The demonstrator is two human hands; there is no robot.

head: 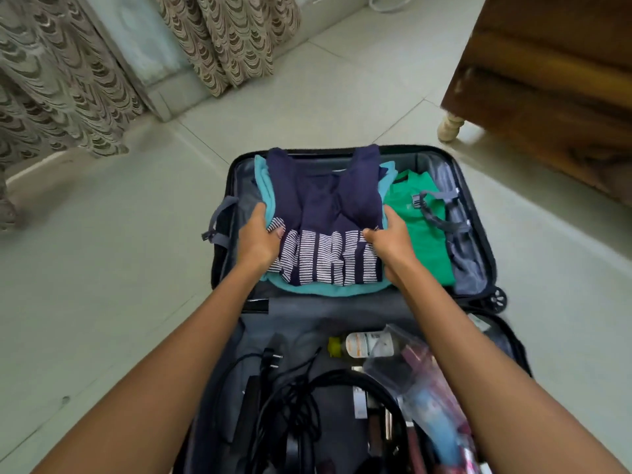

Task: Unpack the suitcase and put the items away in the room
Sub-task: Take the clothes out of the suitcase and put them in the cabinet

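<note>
the finger ends are hidden under the folded navy shirt (325,206), in the far half of the open suitcase (239,186). left hand (258,236) and right hand (388,239), arms stretched forward, each have the grip closed on its sides.

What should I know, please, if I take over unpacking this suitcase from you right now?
Left hand: grips the left edge of the clothes stack, a navy shirt on a teal garment.
Right hand: grips the right edge of the stack.
The stack is in the far half of the open suitcase, beside a green shirt that lies under a strap.
Near half: black cables, a bottle, a clear pouch.
Done: suitcase opened. Left: lift out the stack, then put away everything else.
</note>
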